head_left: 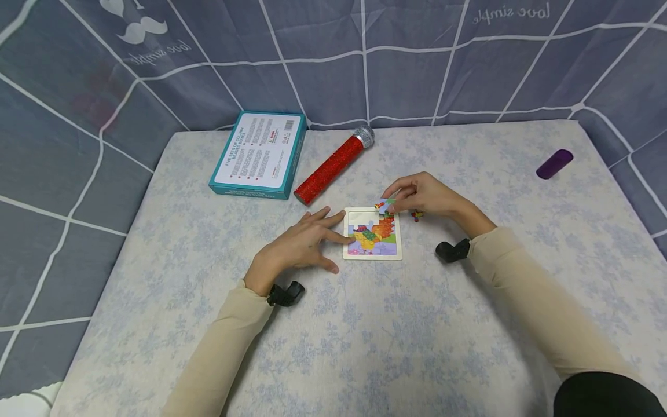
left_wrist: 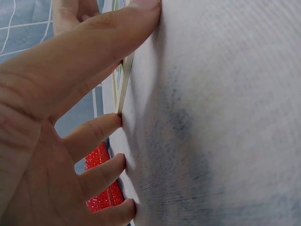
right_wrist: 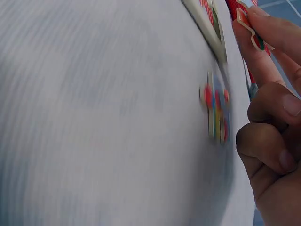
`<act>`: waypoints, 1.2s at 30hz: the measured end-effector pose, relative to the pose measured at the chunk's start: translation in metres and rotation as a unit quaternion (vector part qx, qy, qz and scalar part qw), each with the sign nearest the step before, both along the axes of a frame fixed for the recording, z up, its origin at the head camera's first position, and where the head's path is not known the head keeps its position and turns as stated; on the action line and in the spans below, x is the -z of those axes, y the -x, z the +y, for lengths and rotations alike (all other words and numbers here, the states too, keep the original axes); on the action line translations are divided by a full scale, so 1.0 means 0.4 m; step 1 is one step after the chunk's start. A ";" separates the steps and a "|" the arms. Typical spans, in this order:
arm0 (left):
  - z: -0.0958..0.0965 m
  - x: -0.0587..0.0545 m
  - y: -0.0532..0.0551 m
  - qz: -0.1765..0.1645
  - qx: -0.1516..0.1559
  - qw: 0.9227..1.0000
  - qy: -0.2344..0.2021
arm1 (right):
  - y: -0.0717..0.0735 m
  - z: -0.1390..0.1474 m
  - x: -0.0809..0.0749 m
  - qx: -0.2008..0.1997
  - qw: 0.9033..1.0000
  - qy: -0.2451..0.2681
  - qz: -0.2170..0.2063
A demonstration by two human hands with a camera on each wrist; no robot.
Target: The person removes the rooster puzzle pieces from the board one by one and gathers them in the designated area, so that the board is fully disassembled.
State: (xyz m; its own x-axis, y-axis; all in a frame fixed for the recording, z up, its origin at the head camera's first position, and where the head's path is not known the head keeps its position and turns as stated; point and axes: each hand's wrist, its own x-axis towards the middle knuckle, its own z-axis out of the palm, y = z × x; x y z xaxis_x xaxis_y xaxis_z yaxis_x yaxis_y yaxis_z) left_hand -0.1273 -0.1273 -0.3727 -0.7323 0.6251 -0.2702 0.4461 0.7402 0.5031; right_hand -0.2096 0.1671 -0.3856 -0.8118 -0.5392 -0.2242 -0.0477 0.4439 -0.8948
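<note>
A small square jigsaw puzzle (head_left: 373,258) with a pale frame lies on the table, partly filled with a chicken picture; bare board shows at its upper left. My left hand (head_left: 302,240) spreads its fingers at the frame's left side, one fingertip over the filled pieces and another at the upper left corner. Between thumb and finger, my right hand (head_left: 429,198) pinches a puzzle piece (right_wrist: 250,29) above the frame's upper right. Beside the frame, partly under the right hand, lie loose puzzle pieces (right_wrist: 216,110), blurred in the right wrist view.
Behind the puzzle lies a red glittery microphone (head_left: 333,168) with a silver head. A teal-edged box (head_left: 257,153) stands to its left. Far to the right is a purple cylinder (head_left: 554,164). A grey checked curtain (head_left: 406,81) hangs along the table's back edge.
</note>
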 end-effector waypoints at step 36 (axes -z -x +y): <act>0.001 0.000 -0.001 0.000 -0.003 1.000 -0.005 | -0.038 0.197 -0.001 0.085 0.986 -0.136 0.037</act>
